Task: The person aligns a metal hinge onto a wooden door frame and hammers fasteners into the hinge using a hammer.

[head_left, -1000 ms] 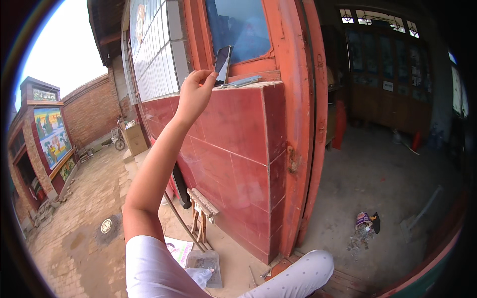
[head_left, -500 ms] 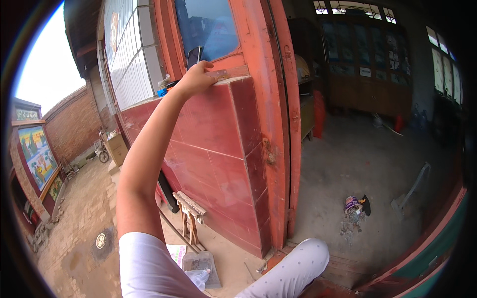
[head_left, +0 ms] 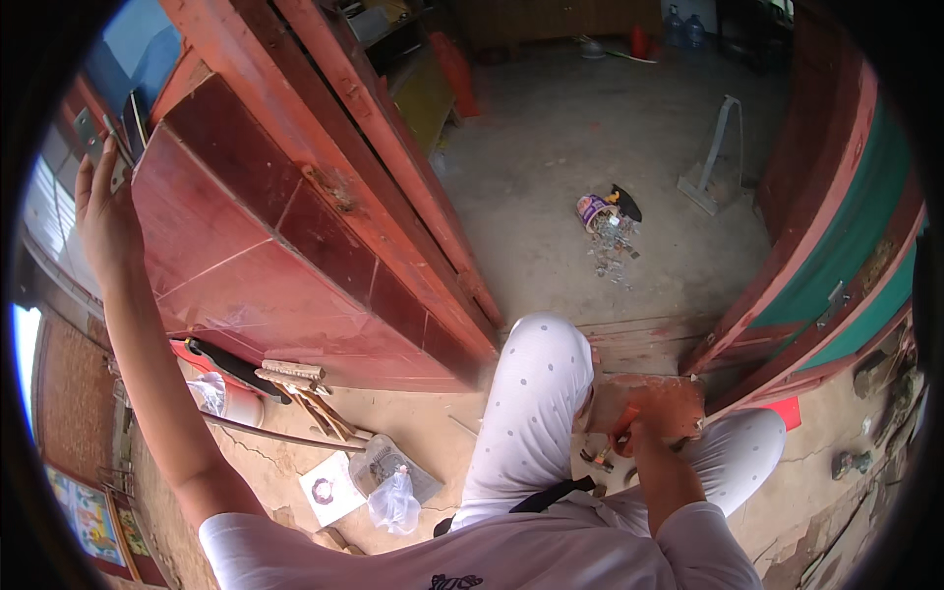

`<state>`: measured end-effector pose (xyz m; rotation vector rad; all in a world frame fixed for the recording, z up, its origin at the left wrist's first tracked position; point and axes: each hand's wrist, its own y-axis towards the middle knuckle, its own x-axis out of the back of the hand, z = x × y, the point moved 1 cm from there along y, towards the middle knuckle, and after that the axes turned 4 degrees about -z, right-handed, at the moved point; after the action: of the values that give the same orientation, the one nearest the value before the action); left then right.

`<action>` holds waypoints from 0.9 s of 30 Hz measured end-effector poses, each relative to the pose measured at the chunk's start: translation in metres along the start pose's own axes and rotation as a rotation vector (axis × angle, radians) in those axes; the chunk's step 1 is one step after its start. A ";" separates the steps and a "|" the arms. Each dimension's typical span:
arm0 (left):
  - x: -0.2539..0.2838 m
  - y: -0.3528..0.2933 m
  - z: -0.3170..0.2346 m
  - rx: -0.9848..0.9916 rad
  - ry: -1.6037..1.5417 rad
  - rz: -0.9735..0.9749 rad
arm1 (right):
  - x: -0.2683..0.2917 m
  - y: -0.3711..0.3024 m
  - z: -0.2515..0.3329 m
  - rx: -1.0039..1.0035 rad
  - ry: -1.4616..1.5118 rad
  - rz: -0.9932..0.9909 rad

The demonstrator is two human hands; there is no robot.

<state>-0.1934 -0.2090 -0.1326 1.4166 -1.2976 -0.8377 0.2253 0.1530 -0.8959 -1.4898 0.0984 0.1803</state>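
Note:
At the far left, my left hand (head_left: 106, 221) is raised beside the tiled wall's ledge, its fingers closed on a thin grey plate with small holes (head_left: 87, 130). A dark upright phone-like slab (head_left: 136, 120) stands close by, against the window. My right hand (head_left: 657, 418) is low between my knees, at a red board (head_left: 678, 401) by the doorway. Its fingers blend into the red surface, so their grip cannot be made out. Under that hand lies a small hammer-like tool (head_left: 596, 458), partly hidden.
Inside the doorway, a tipped purple tub (head_left: 593, 208) has spilled small metal bits. A grey metal stand (head_left: 710, 162) is farther right. A wooden stool (head_left: 310, 388), a grey dustpan (head_left: 383, 462) and a clear bag (head_left: 394, 504) are at the left. A green-and-red door (head_left: 826, 246) borders the right.
My view has swung down and right, bringing my right arm and both knees in. My left hand has come off the ledge top and now has the grey plate in its fingers.

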 end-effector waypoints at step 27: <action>-0.290 -0.436 -0.163 1.145 -1.187 0.866 | 0.057 0.016 -0.024 -0.022 -0.304 0.295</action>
<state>0.0295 0.0758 -0.5448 0.7538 -3.3250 -0.1898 0.2796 0.1336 -0.9234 -1.4484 0.0708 0.6448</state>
